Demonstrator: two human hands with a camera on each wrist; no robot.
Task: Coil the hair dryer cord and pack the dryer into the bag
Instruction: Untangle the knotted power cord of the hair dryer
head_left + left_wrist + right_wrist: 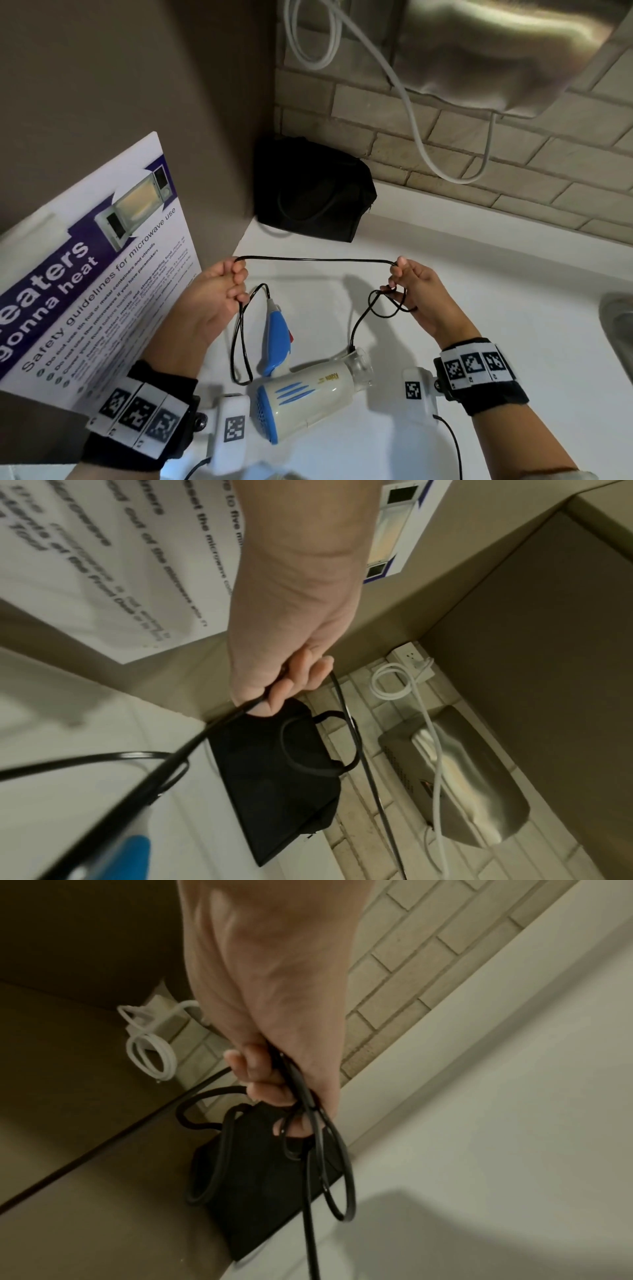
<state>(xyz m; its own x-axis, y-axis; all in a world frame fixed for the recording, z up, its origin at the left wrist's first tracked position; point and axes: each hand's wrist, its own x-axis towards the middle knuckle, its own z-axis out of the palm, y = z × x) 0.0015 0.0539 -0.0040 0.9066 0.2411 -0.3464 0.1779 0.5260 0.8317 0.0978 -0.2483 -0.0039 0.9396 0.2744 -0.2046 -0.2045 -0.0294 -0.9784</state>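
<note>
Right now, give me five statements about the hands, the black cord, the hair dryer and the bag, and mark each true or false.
1. Both the left hand and the right hand grip the thin black cord. True.
2. The white-and-blue plastic hair dryer is already inside the bag. False: it lies on the white counter.
3. The black fabric bag sits in the corner against the brick-tiled wall. True.
4. The cord sags slack between the hands. False: it runs nearly straight.
5. The right hand holds small loops of cord. True.

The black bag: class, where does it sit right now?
In the head view, the black bag stands at the counter's far corner against the brick wall, beyond both hands.
</note>
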